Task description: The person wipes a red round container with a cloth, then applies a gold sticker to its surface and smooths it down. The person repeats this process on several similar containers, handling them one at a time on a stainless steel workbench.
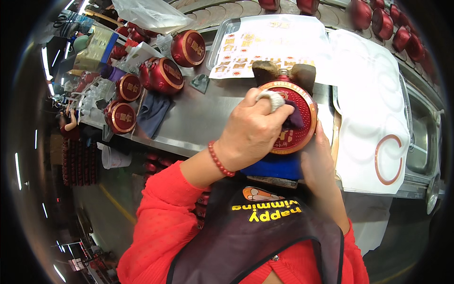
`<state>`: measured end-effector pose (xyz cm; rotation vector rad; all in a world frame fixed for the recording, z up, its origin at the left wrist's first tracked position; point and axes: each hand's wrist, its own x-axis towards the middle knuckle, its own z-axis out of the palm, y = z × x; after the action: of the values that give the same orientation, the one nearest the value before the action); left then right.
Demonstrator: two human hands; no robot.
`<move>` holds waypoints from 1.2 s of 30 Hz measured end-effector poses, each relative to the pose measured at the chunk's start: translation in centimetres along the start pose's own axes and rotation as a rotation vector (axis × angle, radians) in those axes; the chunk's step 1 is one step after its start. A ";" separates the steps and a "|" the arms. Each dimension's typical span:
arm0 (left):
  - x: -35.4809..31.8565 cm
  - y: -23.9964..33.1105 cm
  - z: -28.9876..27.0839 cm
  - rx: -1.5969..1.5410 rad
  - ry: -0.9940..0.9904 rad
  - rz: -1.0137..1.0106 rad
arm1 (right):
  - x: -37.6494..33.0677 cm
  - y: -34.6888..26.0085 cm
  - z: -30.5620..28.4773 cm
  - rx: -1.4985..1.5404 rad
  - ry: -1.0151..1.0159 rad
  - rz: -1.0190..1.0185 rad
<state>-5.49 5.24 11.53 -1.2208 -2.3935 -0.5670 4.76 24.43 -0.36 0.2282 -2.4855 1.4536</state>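
A round, flat-faced red bottle [303,134] with a gold-coloured rim lies face up before me, its neck pointing away between two dark, worn rests [302,75]. My left hand [250,130], with a red bead bracelet at the wrist, is closed over the face. Its fingers pinch a whitish wad [272,99] and a dark purple cloth [295,115], which touches the bottle's surface. My right hand [318,161] lies along the near right edge and steadies the bottle; some of its fingers are hidden. Under the near edge a blue pad [272,168] shows.
Left on the metal bench stand several red bottles [188,48] and a folded grey-blue cloth [152,112]. Behind lies a white sheet with gold decals [243,47]. At right, a reddish ring [378,161] rests on white sheeting [362,128], near a metal basin [422,137]. More bottles line the back conveyor.
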 end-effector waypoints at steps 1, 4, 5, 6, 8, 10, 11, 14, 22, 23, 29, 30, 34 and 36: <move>-0.4 -0.2 -0.4 0.022 -0.002 -0.018 | 0.0 0.1 0.0 0.032 -0.026 0.053; -1.0 -0.8 -1.0 0.034 -0.010 -0.049 | -0.1 0.2 0.0 -0.022 -0.018 -0.008; -1.1 -0.9 -1.0 0.037 0.013 -0.028 | -0.2 0.1 -0.1 -0.028 -0.018 -0.014; -0.8 -1.0 -0.7 0.043 0.028 0.003 | -0.1 0.1 -0.1 -0.019 -0.015 -0.016; -0.1 -1.3 -0.1 0.048 0.032 -0.008 | -0.1 -0.2 -0.2 -0.021 -0.009 -0.031; 0.7 -1.7 0.3 0.022 0.007 -0.006 | 0.0 -0.4 -0.3 -0.028 -0.005 -0.050; 0.9 -1.7 0.5 -0.005 0.027 -0.003 | 0.0 -0.6 -0.4 -0.027 -0.003 -0.057; 0.9 -1.6 0.0 0.036 0.002 0.043 | 0.2 -0.8 -0.4 -0.010 0.002 -0.062; 0.5 -1.1 -0.1 0.033 -0.005 -0.017 | 0.0 -1.6 -1.1 -0.028 0.003 -0.078; 0.5 -1.0 0.1 0.053 -0.036 0.005 | 0.1 -1.7 -1.1 -0.022 -0.003 -0.073; -0.7 -0.4 -0.7 0.053 0.013 0.038 | 0.3 -1.9 -1.2 -0.039 -0.004 -0.080; -0.7 -0.6 -0.8 0.064 0.043 0.053 | 0.3 -2.0 -1.2 -0.026 0.000 -0.073; -0.3 -1.4 -0.7 0.035 0.042 -0.051 | 0.0 -2.3 -1.1 -0.077 0.011 -0.021; -0.6 -1.0 -0.7 0.045 0.015 0.001 | 0.0 -2.4 -1.1 -0.072 0.015 -0.012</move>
<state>-5.92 3.97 11.63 -1.1948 -2.3796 -0.5173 5.56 24.15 2.16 0.2176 -2.5140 1.3534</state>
